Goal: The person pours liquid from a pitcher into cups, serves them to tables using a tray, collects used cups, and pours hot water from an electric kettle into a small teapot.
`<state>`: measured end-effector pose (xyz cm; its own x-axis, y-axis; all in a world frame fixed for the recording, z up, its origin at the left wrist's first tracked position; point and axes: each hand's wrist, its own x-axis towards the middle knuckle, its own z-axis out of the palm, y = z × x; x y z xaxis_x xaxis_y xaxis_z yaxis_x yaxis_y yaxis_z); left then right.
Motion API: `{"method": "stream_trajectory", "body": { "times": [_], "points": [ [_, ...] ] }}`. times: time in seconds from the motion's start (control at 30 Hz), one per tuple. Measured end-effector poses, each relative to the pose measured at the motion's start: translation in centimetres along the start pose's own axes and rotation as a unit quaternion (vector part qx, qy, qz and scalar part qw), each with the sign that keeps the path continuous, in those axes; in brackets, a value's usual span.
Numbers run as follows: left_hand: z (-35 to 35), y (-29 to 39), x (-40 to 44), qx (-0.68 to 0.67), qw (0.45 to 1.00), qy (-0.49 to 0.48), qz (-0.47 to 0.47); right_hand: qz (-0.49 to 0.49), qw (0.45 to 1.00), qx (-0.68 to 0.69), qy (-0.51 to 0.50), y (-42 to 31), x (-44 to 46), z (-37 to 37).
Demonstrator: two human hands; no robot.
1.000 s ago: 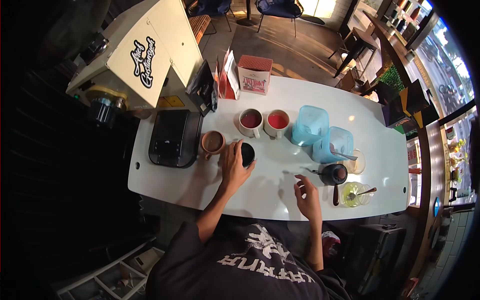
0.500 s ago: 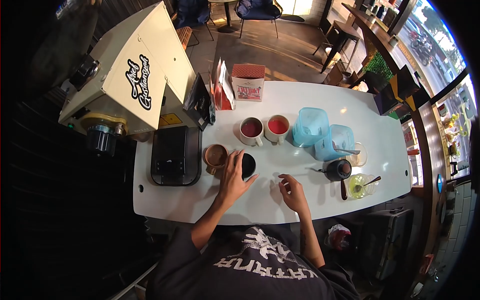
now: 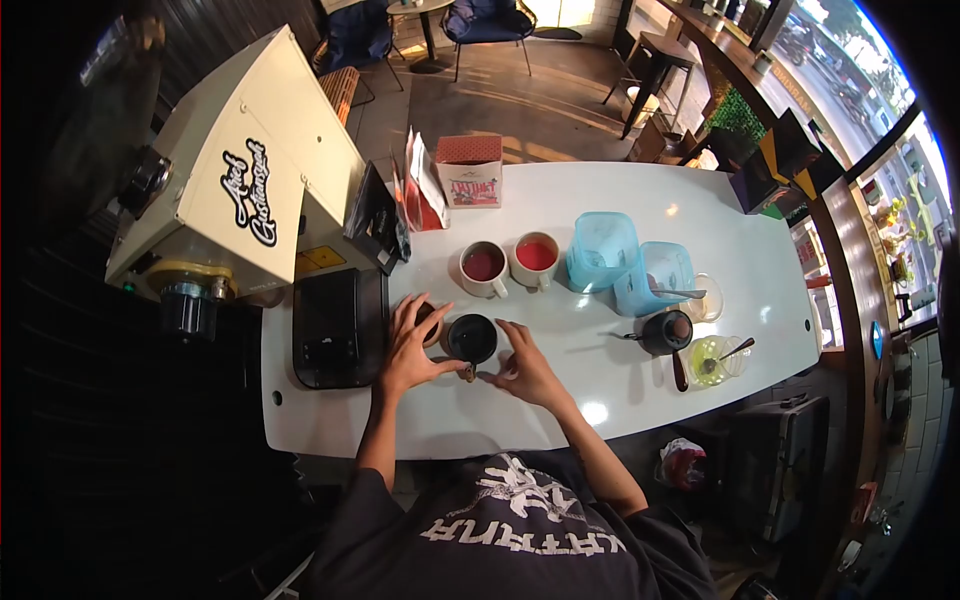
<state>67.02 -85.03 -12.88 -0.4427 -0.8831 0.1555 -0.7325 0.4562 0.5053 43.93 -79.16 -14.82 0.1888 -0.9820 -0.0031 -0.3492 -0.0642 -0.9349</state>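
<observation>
My left hand (image 3: 407,355) curls around a brown mug (image 3: 431,330), hiding much of it. Its fingers lie over the left and far sides, and its thumb reaches to the near side of a black cup (image 3: 472,338), by that cup's handle. My right hand (image 3: 530,373) is at the black cup's right side, fingers and thumb apart; whether the fingertips touch it I cannot tell. Both cups stand upright, close together. Behind them are two light mugs with red liquid, a left one (image 3: 484,264) and a right one (image 3: 535,256).
A black platform (image 3: 338,325) under a cream machine (image 3: 240,170) stands at left. Bags (image 3: 425,190) and a box (image 3: 470,178) are behind. Rightward are blue containers (image 3: 602,250), a dark pot (image 3: 667,332) and a glass with green contents (image 3: 707,360) on the white table (image 3: 560,425).
My left hand has shifted left over the brown mug, which sits slightly nearer the black cup. My right hand has moved in to the black cup's side. The camera view has shifted.
</observation>
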Motion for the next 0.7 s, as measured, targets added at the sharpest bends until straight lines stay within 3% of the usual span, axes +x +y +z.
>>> {"method": "stream_trajectory", "body": {
  "times": [0.4, 0.7],
  "points": [
    [0.4, 1.8, -0.5, -0.005, 1.0, 0.017, -0.012, -0.073, 0.99, -0.116, 0.015, 1.4, 2.3, 2.1],
    [2.3, 4.7, -1.3, 0.005, 1.0, 0.016, -0.002, -0.049, 0.993, -0.105, 0.031, 1.7, -0.7, 0.0]
  ]
}}
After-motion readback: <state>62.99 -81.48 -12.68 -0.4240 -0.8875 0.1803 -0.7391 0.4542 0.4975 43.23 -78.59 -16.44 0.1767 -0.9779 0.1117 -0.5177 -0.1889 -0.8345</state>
